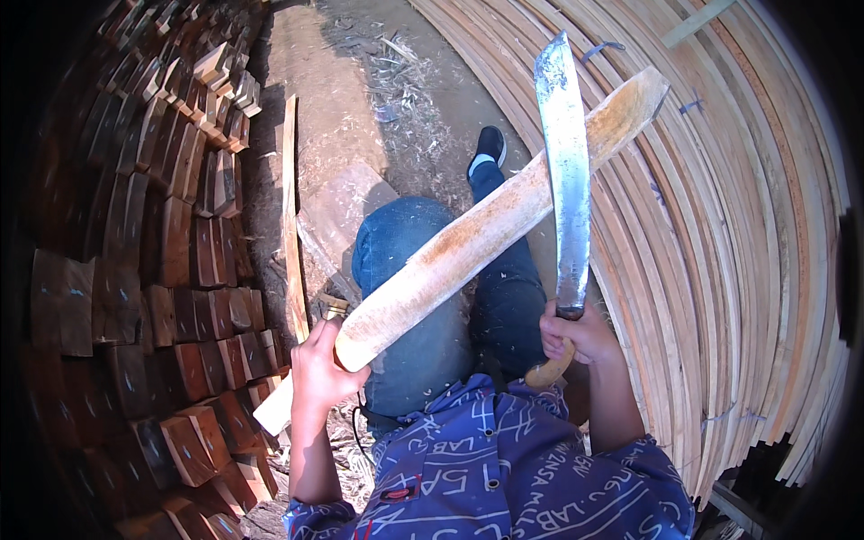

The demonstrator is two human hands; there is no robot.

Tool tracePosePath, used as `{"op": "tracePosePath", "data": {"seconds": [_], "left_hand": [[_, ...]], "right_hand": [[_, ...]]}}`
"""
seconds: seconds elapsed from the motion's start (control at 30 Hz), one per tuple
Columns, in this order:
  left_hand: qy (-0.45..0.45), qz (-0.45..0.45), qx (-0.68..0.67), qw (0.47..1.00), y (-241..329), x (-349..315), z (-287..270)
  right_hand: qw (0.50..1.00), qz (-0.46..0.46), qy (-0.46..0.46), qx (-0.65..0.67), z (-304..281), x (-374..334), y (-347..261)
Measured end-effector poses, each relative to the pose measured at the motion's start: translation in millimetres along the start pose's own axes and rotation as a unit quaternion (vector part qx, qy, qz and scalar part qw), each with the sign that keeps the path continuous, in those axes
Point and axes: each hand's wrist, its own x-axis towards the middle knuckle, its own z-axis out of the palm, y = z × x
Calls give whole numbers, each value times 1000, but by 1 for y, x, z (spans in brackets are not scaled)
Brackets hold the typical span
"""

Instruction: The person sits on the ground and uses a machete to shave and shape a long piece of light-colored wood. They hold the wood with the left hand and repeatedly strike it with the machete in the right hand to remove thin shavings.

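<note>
My left hand is wrapped round the lower end of a long pale wooden piece, which slants up to the right across my thighs. A short stub of the wood sticks out beyond the hand at the lower left. My right hand grips the curved wooden handle of a machete. Its broad steel blade points upward and crosses in front of the wood near the far end. Whether blade and wood touch I cannot tell.
Stacked timber blocks form a wall on the left. Long sawn planks are piled on the right. A thin wooden strip lies beside the block stack, near a flat board. Shavings litter the ground ahead.
</note>
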Motion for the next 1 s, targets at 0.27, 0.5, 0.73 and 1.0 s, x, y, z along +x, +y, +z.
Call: {"op": "tracePosePath", "data": {"seconds": [0.27,0.5,0.73,1.0], "left_hand": [[-1,36,73,997,21,26,-6],[-2,33,35,999,14,28,10],[59,6,100,993,19,18,8],[139,23,182,973,16,2,-4]], "right_hand": [[972,-120,188,-68,-20,1,9],[985,-108,114,-76,0,-14,-19],[983,-37,121,-131,-22,7,-23],[959,-64,228,-154,-27,8,3]]}}
